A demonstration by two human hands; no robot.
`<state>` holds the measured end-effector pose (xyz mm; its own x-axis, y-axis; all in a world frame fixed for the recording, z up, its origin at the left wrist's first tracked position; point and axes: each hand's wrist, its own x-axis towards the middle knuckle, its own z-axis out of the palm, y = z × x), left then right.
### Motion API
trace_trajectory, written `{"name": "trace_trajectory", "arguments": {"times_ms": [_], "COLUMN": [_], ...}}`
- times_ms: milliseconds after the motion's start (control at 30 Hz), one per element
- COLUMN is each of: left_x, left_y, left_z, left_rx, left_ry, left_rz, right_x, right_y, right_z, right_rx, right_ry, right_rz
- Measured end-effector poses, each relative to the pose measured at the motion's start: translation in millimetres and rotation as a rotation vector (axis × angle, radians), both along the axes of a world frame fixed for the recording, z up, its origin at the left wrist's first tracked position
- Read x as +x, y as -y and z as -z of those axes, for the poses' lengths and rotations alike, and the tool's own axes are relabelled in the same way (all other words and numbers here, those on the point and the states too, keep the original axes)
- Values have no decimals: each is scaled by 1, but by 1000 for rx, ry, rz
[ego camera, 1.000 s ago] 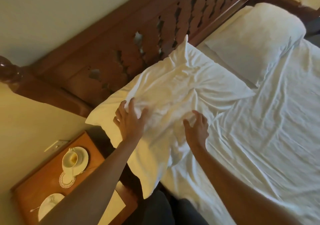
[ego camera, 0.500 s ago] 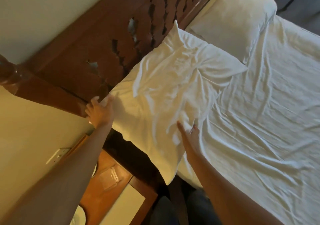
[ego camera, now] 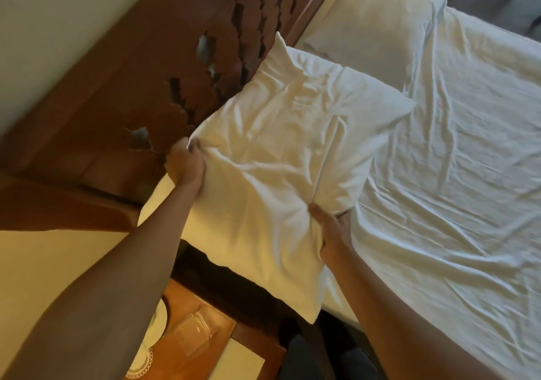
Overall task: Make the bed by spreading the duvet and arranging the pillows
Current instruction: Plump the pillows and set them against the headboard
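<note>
A white, creased pillow (ego camera: 278, 157) lies at the near side of the bed's head, one corner hanging over the mattress edge. My left hand (ego camera: 184, 164) grips its corner by the headboard, fabric bunched in the fingers. My right hand (ego camera: 329, 228) holds the pillow's near edge where it meets the sheet, fingers tucked into the fabric. A second white pillow (ego camera: 377, 19) rests flat further along the head of the bed. Wrinkled white bedding (ego camera: 456, 192) covers the mattress to the right.
A carved dark wooden headboard (ego camera: 181, 66) runs behind the pillows against a pale wall (ego camera: 58, 7). Below me stands a wooden bedside table (ego camera: 202, 347) with a clear glass, a doily and a white card. Dark floor shows past the far pillow.
My left hand moved in from beside the headboard and took hold of the pillow's corner. My right hand slid onto the pillow's near edge. The view drew closer.
</note>
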<state>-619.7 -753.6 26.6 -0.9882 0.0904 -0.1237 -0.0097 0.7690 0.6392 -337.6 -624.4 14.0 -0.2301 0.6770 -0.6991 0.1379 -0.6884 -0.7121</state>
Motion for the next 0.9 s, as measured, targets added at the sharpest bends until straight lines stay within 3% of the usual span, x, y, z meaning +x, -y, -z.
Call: {"name": "trace_trajectory", "arguments": {"times_ms": [133, 300, 433, 500, 633, 767, 900], "left_x": [4, -10, 5, 30, 77, 82, 80], "left_y": [14, 32, 39, 55, 100, 109, 102], "left_z": [-10, -12, -25, -34, -29, -23, -30], "left_rx": [117, -152, -273, -258, -236, -284, -266], "left_ry": [-141, 17, 192, 135, 62, 290, 231], "left_rz": [-15, 31, 73, 51, -91, 7, 33], "right_x": [-4, -4, 22, 41, 65, 55, 65], "right_y": [14, 20, 25, 40, 84, 84, 74], "right_z": [-3, -11, -27, -42, -50, -27, -29], "right_rx": [43, 92, 196, 293, 230, 319, 360], "right_ry": [-66, 53, 236, 353, 603, 665, 624], "right_rz": [-13, -137, -390, -504, -874, -1004, -1104]}}
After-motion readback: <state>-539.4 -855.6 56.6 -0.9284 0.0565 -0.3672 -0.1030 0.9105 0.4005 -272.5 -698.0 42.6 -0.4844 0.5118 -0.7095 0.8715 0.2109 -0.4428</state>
